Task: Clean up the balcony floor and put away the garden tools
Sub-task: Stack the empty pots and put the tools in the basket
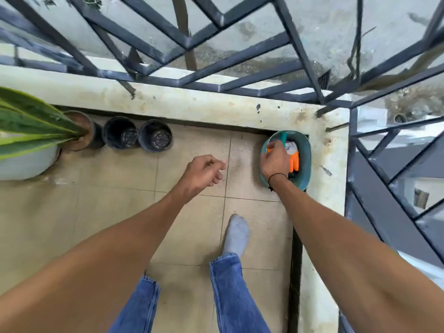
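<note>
A teal plastic tub (pixel 304 150) stands in the balcony's far right corner on the beige tiled floor (pixel 115 207). Inside it lie orange-and-white garden gloves (pixel 294 157). My right hand (pixel 276 159) reaches into the tub, its fingers curled round the teal handle of a garden tool (pixel 285 138) that pokes up above the rim. My left hand (pixel 204 174) hovers over the tiles to the left of the tub, fingers loosely curled and holding nothing.
Two empty black plastic pots (pixel 138 135) sit against the low wall at the back. A large plant with striped green leaves (pixel 28 121) stands at the left. A dark metal railing (pixel 216 75) rises over the stained concrete ledge. My socked foot (pixel 236 234) is on the tiles.
</note>
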